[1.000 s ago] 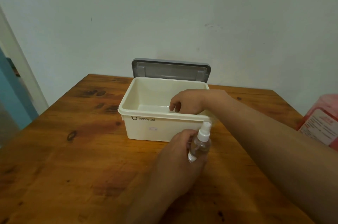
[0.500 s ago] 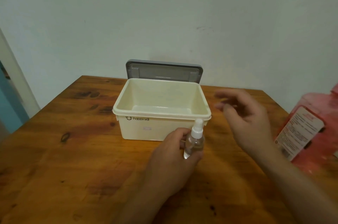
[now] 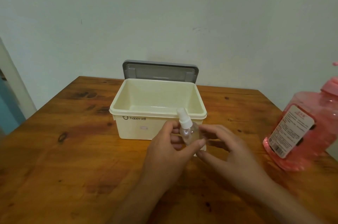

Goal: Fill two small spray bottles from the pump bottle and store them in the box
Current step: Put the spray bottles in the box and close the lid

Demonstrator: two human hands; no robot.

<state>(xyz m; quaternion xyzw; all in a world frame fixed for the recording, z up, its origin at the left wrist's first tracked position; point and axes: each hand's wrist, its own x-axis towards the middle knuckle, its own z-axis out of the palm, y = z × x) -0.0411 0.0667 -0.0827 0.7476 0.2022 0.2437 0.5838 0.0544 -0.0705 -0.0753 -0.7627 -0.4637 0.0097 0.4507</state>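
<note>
Pale plaster wall backs a worn wooden table (image 3: 54, 159), where a cream plastic storage box (image 3: 157, 123) stands with its grey lid (image 3: 160, 71) propped open behind; nothing shows inside it. Just in front of the box, the left hand (image 3: 164, 154) pinches a small clear plastic spray bottle (image 3: 189, 132) with a white nozzle, tilted slightly left. The right hand (image 3: 225, 148), fingers loosely spread and holding nothing, hovers just beside the bottle. A large pink translucent pump bottle (image 3: 300, 132) sits well apart at the right. The spray bottle looks light, smooth and likely slippery; gripping its body while twisting the white collar seems wisest.
</note>
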